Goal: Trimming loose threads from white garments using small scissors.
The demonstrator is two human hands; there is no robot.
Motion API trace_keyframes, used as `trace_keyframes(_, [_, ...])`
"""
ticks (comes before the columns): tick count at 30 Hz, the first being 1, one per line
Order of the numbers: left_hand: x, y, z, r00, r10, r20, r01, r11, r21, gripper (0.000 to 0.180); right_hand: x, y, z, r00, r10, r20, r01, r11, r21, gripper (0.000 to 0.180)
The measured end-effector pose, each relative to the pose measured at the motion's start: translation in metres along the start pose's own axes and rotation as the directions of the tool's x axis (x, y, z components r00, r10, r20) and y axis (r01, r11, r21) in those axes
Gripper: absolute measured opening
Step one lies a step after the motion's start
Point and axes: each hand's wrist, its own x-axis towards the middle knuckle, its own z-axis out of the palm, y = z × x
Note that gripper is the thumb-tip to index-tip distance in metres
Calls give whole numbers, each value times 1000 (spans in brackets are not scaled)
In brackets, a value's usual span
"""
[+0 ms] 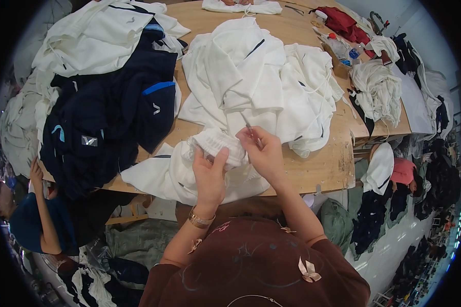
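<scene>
Close in front of me, my left hand (211,174) grips the gathered, ribbed edge of a white garment (156,174), thumb on top and fingers around the band. The rest of that garment spreads over the near table edge. My right hand (264,153) is closed on a slim pointed metal tool (248,122), its tip pointing up and away from me. The fingers of this hand are beside the ribbed band; whether they also pinch the cloth I cannot tell. Just beyond both hands lies a big heap of white garments (230,66) with dark trim.
Dark navy garments (107,112) and white ones (97,41) are piled on the left of the wooden table (338,166). At the far right lie red cloth (343,23) and a crumpled white bundle (379,92). Another person's hand (36,174) shows at the left edge.
</scene>
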Motion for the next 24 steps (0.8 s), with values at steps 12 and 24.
trace_keyframes(12, [-1, -4, 0, 996, 89, -3, -89, 996, 29, 33, -20, -9, 5, 991, -129, -38, 117, 966, -229, 13])
trace_keyframes(24, [2, -3, 5, 1000, -5, -29, 2, 992, -128, 24, -17, -9, 1, 972, 233, 11, -233, 968, 97, 17])
